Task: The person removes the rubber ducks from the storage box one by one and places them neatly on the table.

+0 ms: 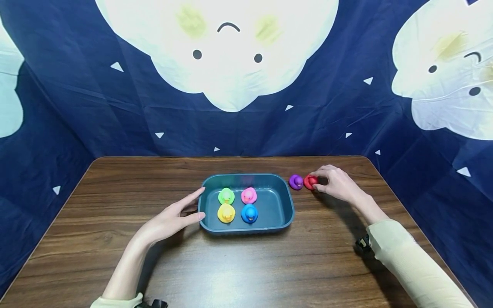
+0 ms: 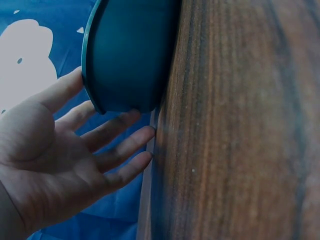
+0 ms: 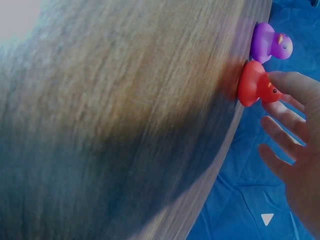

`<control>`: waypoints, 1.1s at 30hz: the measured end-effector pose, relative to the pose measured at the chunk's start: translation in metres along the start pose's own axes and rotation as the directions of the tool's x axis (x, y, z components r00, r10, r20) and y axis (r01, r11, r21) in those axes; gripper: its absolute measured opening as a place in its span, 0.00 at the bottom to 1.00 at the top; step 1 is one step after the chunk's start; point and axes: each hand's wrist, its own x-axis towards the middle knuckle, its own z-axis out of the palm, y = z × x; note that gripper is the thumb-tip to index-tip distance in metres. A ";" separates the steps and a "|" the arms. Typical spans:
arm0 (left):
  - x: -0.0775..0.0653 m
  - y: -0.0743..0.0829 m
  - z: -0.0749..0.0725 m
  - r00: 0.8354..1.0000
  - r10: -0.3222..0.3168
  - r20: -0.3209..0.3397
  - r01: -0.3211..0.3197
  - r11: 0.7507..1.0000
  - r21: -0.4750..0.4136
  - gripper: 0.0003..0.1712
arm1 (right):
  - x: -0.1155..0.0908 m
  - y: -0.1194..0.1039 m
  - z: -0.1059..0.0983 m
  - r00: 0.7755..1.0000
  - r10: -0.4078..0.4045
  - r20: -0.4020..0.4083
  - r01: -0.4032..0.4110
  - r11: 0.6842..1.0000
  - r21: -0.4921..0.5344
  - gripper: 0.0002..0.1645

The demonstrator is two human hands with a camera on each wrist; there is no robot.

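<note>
A teal plastic basin [image 1: 285, 220] sits mid-table, holding a green rubber duck [image 1: 226, 196], a pink one [image 1: 248, 195], a yellow one [image 1: 226, 213] and a blue one [image 1: 249, 213]. My left hand [image 1: 169, 222] rests against the basin's left end, fingers extended, thumb and index finger at the rim. Right of the basin, my right hand [image 1: 334, 183] pinches a red rubber duck [image 3: 252, 85] by the head between thumb and fingers, other fingers spread loosely. Beside the red duck sits a purple rubber duck [image 1: 296, 182], nearer the basin.
The ducks and basin stand on a brown wood-grain table [image 1: 246, 273]. A dark blue cloth [image 1: 127, 115] with white cloud shapes hangs behind and at both sides. The table's back edge runs just beyond the basin.
</note>
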 end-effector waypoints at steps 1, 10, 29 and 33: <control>0.000 0.000 0.000 1.000 0.001 -0.002 -0.001 1.000 0.000 0.46 | 0.000 0.000 0.000 1.000 -0.006 -0.004 0.006 1.000 -0.001 0.20; 0.000 -0.001 0.000 1.000 0.000 -0.003 0.000 1.000 0.001 0.46 | -0.001 0.000 -0.007 1.000 0.021 -0.024 -0.021 1.000 0.011 0.17; -0.002 -0.001 0.001 0.999 0.048 -0.001 -0.048 0.999 -0.011 0.44 | 0.002 -0.011 -0.002 0.913 -0.074 -0.401 0.093 0.995 0.028 0.10; -0.001 -0.002 0.000 0.999 0.043 -0.003 -0.043 0.999 -0.006 0.44 | 0.003 -0.018 -0.002 0.907 -0.066 -0.416 0.089 0.995 0.037 0.10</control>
